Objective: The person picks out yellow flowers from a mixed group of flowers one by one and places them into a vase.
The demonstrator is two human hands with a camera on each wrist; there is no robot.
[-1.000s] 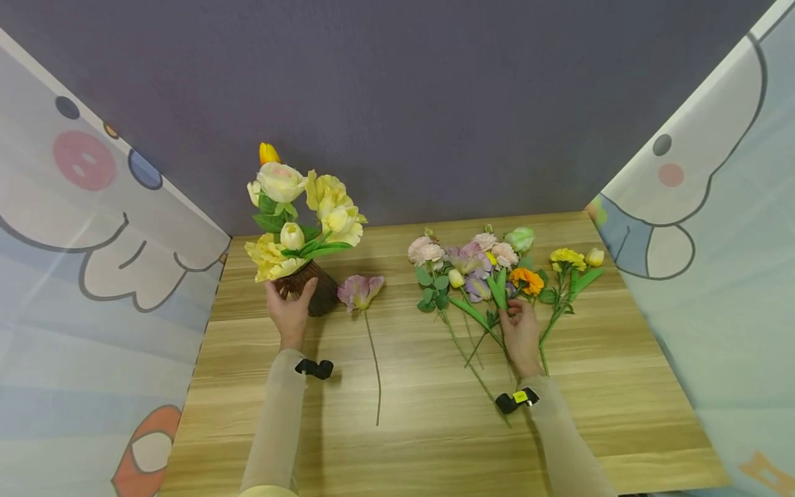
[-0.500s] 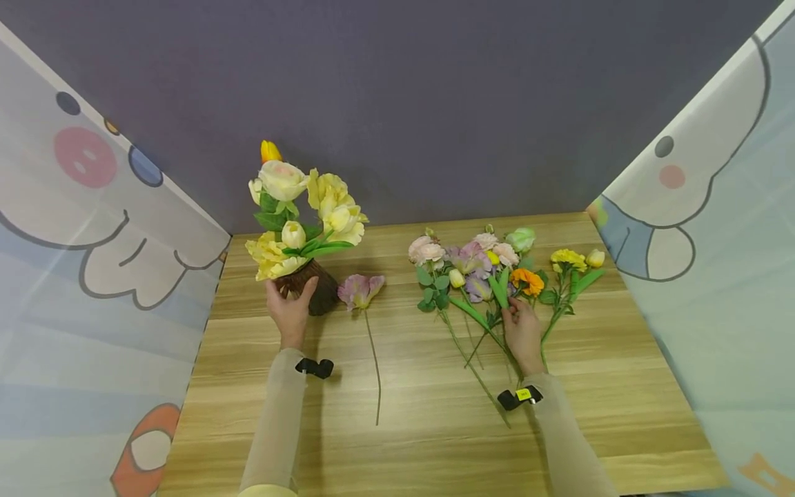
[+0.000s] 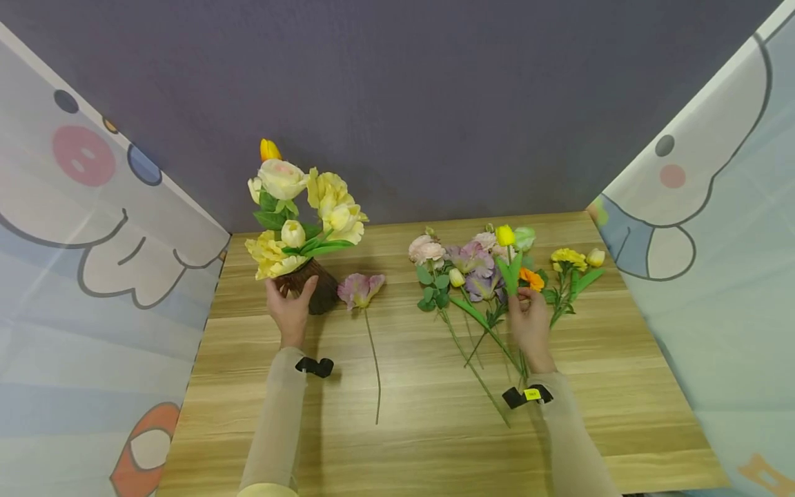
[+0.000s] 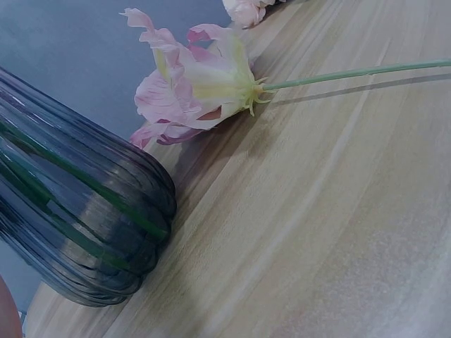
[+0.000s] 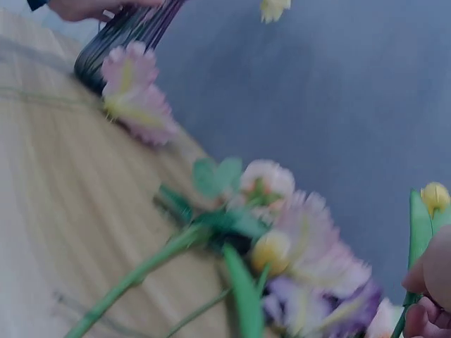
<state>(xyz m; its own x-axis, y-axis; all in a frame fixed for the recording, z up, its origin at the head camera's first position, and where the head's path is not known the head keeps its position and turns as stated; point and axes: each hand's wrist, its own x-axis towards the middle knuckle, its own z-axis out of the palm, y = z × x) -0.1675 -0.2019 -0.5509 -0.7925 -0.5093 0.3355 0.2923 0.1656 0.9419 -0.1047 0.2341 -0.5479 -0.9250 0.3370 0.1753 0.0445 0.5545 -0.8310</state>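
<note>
My left hand (image 3: 290,314) grips the upper part of a dark ribbed glass vase (image 3: 324,291), thumb on one side and fingers on the other. Yellow and cream flowers (image 3: 282,181) fill it, and green stems show through its glass (image 4: 84,204) in the left wrist view. On the right, my right hand (image 3: 531,324) pinches the stem of a yellow tulip (image 3: 505,235) just below its green leaves (image 3: 511,273). This tulip stands upright over the loose flowers; its bloom also shows at the right edge of the right wrist view.
A single pink-purple flower (image 3: 360,290) lies by the vase, its long stem toward the front. Pale pink blooms (image 3: 426,250), purple flowers (image 3: 484,283) and an orange flower (image 3: 531,279) lie around my right hand. Further right lies a yellow flower (image 3: 568,259). A grey wall (image 3: 397,117) rises behind the table.
My right hand has lifted the yellow tulip off the pile, its bloom turning upright, and moved slightly right. The left hand and vase have stayed in place.
</note>
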